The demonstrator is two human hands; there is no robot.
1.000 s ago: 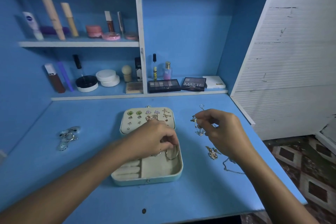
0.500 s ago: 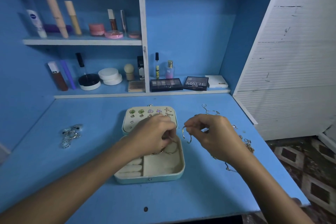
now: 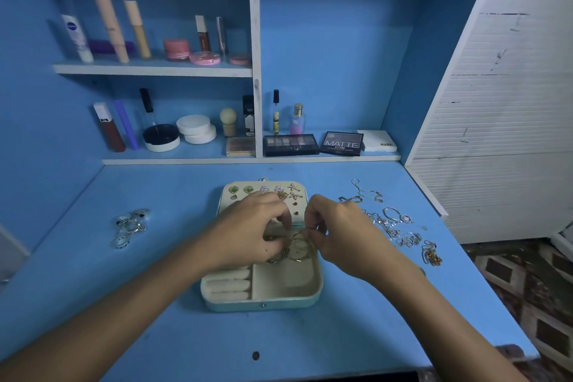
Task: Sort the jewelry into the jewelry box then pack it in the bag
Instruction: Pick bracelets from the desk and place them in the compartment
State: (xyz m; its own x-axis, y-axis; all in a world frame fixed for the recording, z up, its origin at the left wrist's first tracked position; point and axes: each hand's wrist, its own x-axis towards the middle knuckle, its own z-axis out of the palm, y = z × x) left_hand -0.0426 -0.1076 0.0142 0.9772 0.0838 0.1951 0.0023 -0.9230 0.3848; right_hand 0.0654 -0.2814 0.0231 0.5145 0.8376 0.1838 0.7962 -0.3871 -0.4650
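The jewelry box (image 3: 263, 291) lies open near the middle of the desk (image 3: 356, 335), toward its front edge, lid (image 3: 245, 195) folded flat toward the back edge. The lid panel carries several pairs of stud earrings (image 3: 263, 190) in rows. The tray has ring rolls (image 3: 228, 284) at its front left and a bare compartment at front right. Both hands are over the tray's rear compartment. The left hand (image 3: 248, 234) has its fingers curled downward onto gold hoops (image 3: 294, 250) lying there; whether it grips one cannot be told. The right hand (image 3: 338, 231) has thumb and fingertips drawn together in a pinch on the top edge of a hoop at the same compartment. A loose group of chains and pendants (image 3: 393, 226) lies on the desk toward the right edge, well apart from the box. A cluster of silver rings (image 3: 130, 226) lies toward the left edge. On the low shelf (image 3: 248, 161) at the back edge stand 2 eyeshadow palettes (image 3: 316, 144), bottles and compacts. The upper shelf (image 3: 148, 69) holds tubes and pink jars.
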